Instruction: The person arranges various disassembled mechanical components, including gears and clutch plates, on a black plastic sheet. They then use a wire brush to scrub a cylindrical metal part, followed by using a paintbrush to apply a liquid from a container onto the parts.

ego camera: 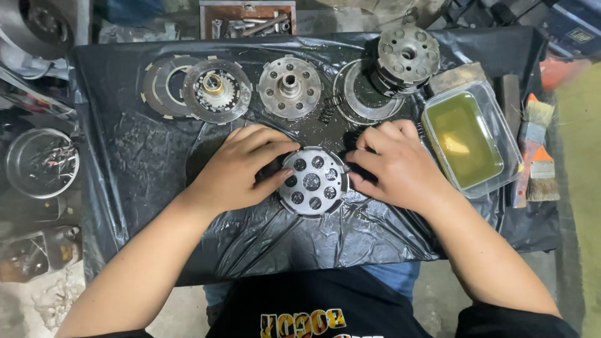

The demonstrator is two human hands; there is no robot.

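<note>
Round metal plate with holes [312, 181] lies flat at mid surface [150, 188] on black sheeting; I judge it heavy, rigid, oily, best gripped by the rim. Left hand [241, 168] and right hand [394, 166] each pinch its edge, grip closed lightly. Clutch parts [289, 86] behind, oil tub [469, 138] right.

Left hand [241, 166]: laid palm down, fingers stretched to the right and slightly spread, fingertips curled downward.
Right hand [391, 164]: laid palm down, fingers bent at the knuckles and pointed left, tips tucked under.
Forearms: both bare, brought in from the lower corners and angled inward.
Spacing: the two hands are held near each other, fingertips facing, not touching.
</note>
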